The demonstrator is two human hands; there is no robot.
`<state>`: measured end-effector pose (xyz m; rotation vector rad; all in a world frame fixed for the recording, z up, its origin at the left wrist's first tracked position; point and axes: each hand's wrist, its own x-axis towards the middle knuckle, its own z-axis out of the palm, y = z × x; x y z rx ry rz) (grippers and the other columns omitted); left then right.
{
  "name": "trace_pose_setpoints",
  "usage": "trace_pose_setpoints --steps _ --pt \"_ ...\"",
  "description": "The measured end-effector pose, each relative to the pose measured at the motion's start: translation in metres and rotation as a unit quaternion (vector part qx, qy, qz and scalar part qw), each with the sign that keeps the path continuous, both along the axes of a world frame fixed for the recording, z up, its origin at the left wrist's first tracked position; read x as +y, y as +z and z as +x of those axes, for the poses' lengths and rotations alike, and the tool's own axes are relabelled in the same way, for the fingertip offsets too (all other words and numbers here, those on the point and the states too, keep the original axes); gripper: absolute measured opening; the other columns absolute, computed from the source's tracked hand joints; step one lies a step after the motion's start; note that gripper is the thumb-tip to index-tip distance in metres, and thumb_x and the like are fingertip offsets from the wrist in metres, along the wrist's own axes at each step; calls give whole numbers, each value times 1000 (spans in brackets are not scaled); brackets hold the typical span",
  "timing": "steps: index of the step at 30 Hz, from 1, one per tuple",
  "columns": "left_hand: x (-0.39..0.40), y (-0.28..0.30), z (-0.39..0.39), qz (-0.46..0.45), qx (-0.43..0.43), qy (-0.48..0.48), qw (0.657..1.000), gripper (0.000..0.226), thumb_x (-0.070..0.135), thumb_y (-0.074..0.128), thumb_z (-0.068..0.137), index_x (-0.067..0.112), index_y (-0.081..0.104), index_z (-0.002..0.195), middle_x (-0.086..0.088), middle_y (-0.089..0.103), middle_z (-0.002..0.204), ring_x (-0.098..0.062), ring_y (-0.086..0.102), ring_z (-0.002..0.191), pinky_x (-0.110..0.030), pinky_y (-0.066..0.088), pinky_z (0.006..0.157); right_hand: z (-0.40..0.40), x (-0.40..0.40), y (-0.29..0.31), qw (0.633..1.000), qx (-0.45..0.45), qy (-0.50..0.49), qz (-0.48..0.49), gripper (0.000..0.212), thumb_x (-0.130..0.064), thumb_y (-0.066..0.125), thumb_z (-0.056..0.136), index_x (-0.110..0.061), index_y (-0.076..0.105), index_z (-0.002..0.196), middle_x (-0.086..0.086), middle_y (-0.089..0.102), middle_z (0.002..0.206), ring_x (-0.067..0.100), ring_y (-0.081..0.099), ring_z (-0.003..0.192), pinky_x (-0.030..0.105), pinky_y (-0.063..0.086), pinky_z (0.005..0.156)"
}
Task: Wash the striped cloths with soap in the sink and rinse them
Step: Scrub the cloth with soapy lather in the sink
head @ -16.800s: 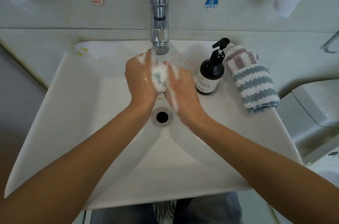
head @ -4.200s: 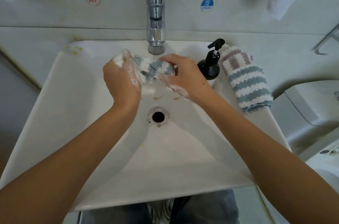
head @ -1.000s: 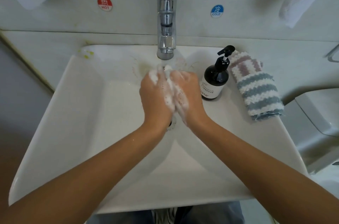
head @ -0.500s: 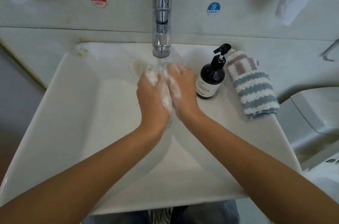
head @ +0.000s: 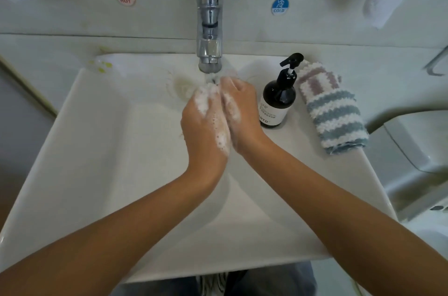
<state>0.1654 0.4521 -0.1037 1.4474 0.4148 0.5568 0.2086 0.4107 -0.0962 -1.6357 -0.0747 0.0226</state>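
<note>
Centre frame, under tap [head: 209,29]: left hand [head: 204,123] and right hand [head: 240,111] pressed together, lathered; cloth between them hidden, grip cannot tell. Step: soaping, rinse likely starting. Next: open cloth under stream. Right: soap bottle [head: 278,99], second striped cloth [head: 332,111] rolled on sink [head: 97,150] rim, unwashed.

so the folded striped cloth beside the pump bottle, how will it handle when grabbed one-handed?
Probably floppy: the folded striped cloth looks like soft, fluffy knit and would likely unfold and droop. It looks dry, so likely light. It lies beside the pump bottle on the sink rim, so a careless grab might tip that.
</note>
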Motion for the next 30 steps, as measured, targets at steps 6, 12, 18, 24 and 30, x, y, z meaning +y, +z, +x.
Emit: trace_pose_setpoints --steps 6,12,18,24,30 --pt "24 1 28 83 28 13 996 38 32 43 104 15 46 69 6 44 60 -3 46 51 -25 39 56 -13 3 -7 1000 -2 18 -12 18 -24 46 81 -17 38 66 5 33 63 19 32 63 36 32 58" --pt "34 -4 26 111 8 -3 994 44 34 41 104 1 58 81 -5 54 68 -12 53 61 -27 46 59 -20 3 -2 994 -81 27 -67 34 -23 48 94 -5 46 66 5 41 72 14 40 66 37 37 61" --pt "30 -1 26 122 45 -35 991 45 26 45 103 17 43 59 10 44 42 -1 43 39 -12 34 41 -19 2 -1 999 -36 20 -23 29 -37 60 94 -13 52 79 0 56 73 9 56 66 30 53 62" --pt "29 0 20 62 64 -24 996 51 40 38 104 16 55 62 6 52 47 -6 48 42 -28 39 49 -14 -3 -1 986 -113 -4 -119 24 -18 60 91 -19 46 71 -11 48 67 2 46 59 23 44 58" --pt "32 5 22 86 91 -34 991 46 35 54 97 12 46 58 0 51 52 -17 50 47 -24 38 43 -5 -12 11 997 -65 -13 -48 17 -7 64 88 -18 52 88 -4 54 80 -4 55 59 16 46 52"
